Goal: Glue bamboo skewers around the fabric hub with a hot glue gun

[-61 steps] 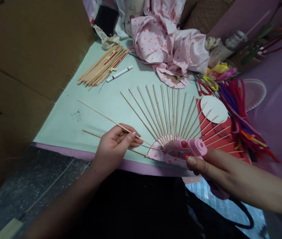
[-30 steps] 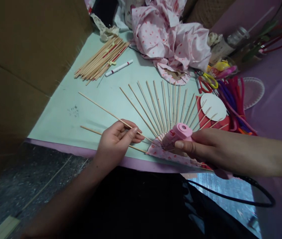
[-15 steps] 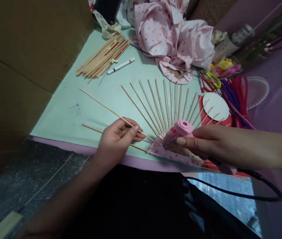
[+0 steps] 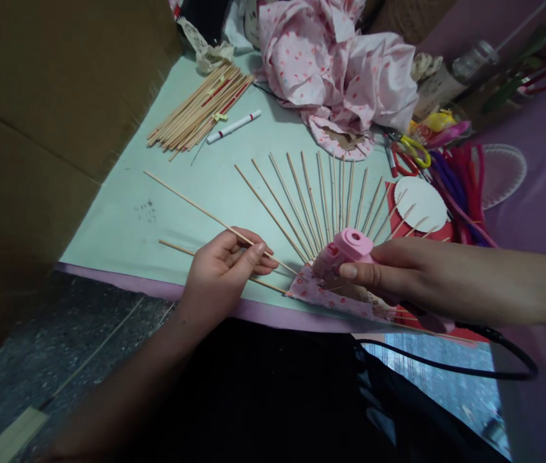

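Observation:
My left hand (image 4: 222, 273) pinches a long wooden stick (image 4: 186, 201) that slants up to the left over the pale green table (image 4: 128, 225). Its near end points at the pink dotted fabric half-disc (image 4: 323, 297) where several sticks (image 4: 321, 199) fan out. A second loose stick (image 4: 173, 246) lies just under my left hand. My right hand (image 4: 393, 273) is wrapped round a pink glue gun (image 4: 343, 251), whose nozzle points down-left at the hub of the fan. The gun's black cord (image 4: 451, 368) loops off the table edge.
A bundle of spare sticks (image 4: 200, 112) and a white marker (image 4: 233, 126) lie at the back left. Crumpled pink dotted cloth (image 4: 340, 71) sits behind the fan. Scissors (image 4: 405, 154), coloured pipe cleaners (image 4: 456, 186), a white paper disc (image 4: 420, 202) and a cardboard wall (image 4: 51, 96) surround the work.
My right hand swung the glue gun from lying sideways near the table edge up and leftward, so its nozzle now sits at the fan's hub. My left hand kept its stick almost still.

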The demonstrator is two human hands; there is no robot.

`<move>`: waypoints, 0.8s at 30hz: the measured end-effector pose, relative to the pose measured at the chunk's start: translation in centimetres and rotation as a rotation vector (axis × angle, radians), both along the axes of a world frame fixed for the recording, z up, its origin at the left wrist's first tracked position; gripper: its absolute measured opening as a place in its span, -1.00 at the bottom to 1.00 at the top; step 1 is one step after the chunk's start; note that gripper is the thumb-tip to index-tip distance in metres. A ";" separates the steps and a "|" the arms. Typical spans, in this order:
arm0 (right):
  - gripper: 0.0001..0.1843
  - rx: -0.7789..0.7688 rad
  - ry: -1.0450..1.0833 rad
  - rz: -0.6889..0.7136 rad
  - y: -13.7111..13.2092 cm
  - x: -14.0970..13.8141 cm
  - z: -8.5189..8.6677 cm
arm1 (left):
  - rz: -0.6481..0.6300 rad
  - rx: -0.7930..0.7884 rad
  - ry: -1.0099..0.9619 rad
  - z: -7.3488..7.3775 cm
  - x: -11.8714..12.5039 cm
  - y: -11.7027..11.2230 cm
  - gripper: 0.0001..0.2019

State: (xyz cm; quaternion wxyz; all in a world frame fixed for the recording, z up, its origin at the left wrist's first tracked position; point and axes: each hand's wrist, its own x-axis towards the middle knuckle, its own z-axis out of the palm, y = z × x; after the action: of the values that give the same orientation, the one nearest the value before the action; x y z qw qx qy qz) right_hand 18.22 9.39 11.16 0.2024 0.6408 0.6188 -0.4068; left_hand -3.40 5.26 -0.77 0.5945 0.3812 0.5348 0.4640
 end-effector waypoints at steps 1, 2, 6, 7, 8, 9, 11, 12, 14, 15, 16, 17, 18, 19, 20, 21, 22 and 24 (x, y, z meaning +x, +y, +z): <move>-0.27 -0.066 -0.007 0.035 0.2 -0.1 0.1 | 0.000 0.000 0.002 0.0 0.0 0.0 -0.88; -0.26 -0.120 -0.015 0.067 0.3 -0.1 0.1 | -0.001 0.000 0.004 0.0 0.0 0.0 -0.88; -0.25 -0.110 -0.050 0.097 0.5 -0.5 0.4 | 0.011 0.006 0.005 0.0 -0.1 0.1 -0.89; -0.25 -0.105 -0.061 0.102 0.5 -0.5 0.5 | 0.013 0.009 0.001 -0.1 -0.1 0.1 -0.89; -0.25 -0.103 -0.069 0.108 0.5 -0.5 0.5 | 0.014 0.012 -0.002 -0.1 -0.1 0.1 -0.89; -0.24 -0.094 -0.073 0.111 0.5 -0.5 0.4 | 0.016 0.013 -0.003 -0.1 -0.1 0.1 -0.89; -0.21 -0.098 -0.076 0.128 0.6 -0.3 0.2 | 0.014 0.010 -0.003 -0.1 -0.1 0.2 -0.87; -0.20 -0.109 -0.077 0.139 0.6 -0.2 0.1 | 0.012 0.008 -0.003 -0.1 -0.1 0.1 -0.87; -0.20 -0.137 -0.080 0.163 0.7 0.0 -0.2 | 0.004 0.009 -0.009 -0.1 -0.2 0.1 -0.88; -0.20 -0.144 -0.085 0.172 0.8 0.1 -0.3 | 0.001 0.011 -0.014 -0.1 -0.2 0.1 -0.88; -0.20 -0.144 -0.087 0.178 0.8 0.1 -0.3 | 0.000 0.013 -0.019 -0.1 -0.2 0.1 -0.89; -0.20 -0.134 -0.083 0.181 0.9 0.1 -0.4 | 0.000 0.014 -0.023 -0.1 -0.2 0.1 -0.89; -0.21 -0.123 -0.080 0.183 0.9 0.1 -0.4 | 0.001 0.016 -0.025 -0.1 -0.2 0.0 -0.90; -0.21 -0.113 -0.074 0.184 0.9 0.2 -0.5 | 0.001 0.017 -0.026 -0.1 -0.2 0.0 -0.91; -0.21 -0.108 -0.062 0.182 0.9 0.2 -0.5 | 0.003 0.019 -0.025 -0.1 -0.1 0.0 -0.91; -0.21 -0.110 -0.046 0.177 0.9 0.3 -0.6 | 0.003 0.021 -0.022 -0.1 -0.1 0.0 -0.92; -0.22 -0.112 -0.031 0.171 0.9 0.3 -0.7 | 0.002 0.024 -0.019 -0.1 -0.1 0.0 -0.92; -0.23 -0.106 -0.013 0.161 0.9 0.5 -0.9 | -0.001 0.032 -0.009 -0.1 -0.1 0.0 -0.92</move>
State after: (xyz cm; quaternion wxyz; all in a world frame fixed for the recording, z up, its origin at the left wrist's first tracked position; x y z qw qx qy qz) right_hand 18.74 10.31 10.29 0.2718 0.5801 0.6445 -0.4173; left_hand -3.55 5.27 -0.83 0.5909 0.3887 0.5245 0.4740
